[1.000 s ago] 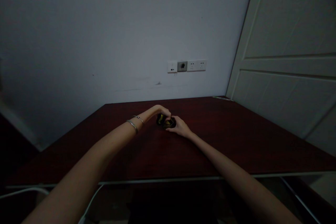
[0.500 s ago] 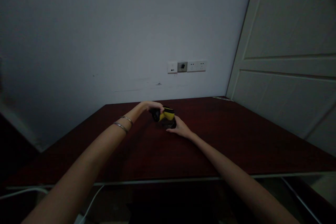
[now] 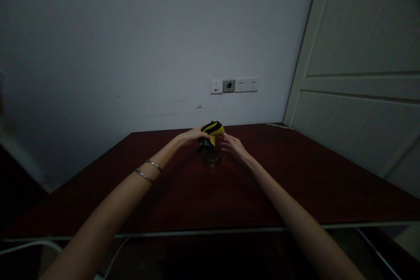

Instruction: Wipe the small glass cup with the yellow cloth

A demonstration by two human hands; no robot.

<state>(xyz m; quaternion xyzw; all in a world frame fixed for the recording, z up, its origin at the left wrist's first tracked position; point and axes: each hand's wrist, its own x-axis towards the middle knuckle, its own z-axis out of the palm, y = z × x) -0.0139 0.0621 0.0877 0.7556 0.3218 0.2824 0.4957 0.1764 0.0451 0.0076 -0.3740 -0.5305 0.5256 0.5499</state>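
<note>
A soft-looking yellow and black thing (image 3: 214,129), perhaps a pouch or folded cloth, stands raised above the far middle of the table. My left hand (image 3: 196,134) is closed on its left side, the thumb across the front. At its right edge, my right hand (image 3: 233,144) has its fingers apart; the fingertips are close to the yellow part, and I cannot tell whether they touch. Just below lies a small, dark, see-through round thing (image 3: 212,159) on the table, like a glass dish, with neither hand on it. Dim light hides its details.
The dark red table (image 3: 183,192) runs back to a pale wall (image 3: 98,52). Sockets and a switch (image 3: 234,85) sit on the wall above it. A white panelled door (image 3: 354,83) is at the right. White cables (image 3: 115,257) hang by the front edge.
My right hand has let go of the dark round thing and moved up and right. My left hand has turned the yellow and black thing and brought it up and slightly right.
</note>
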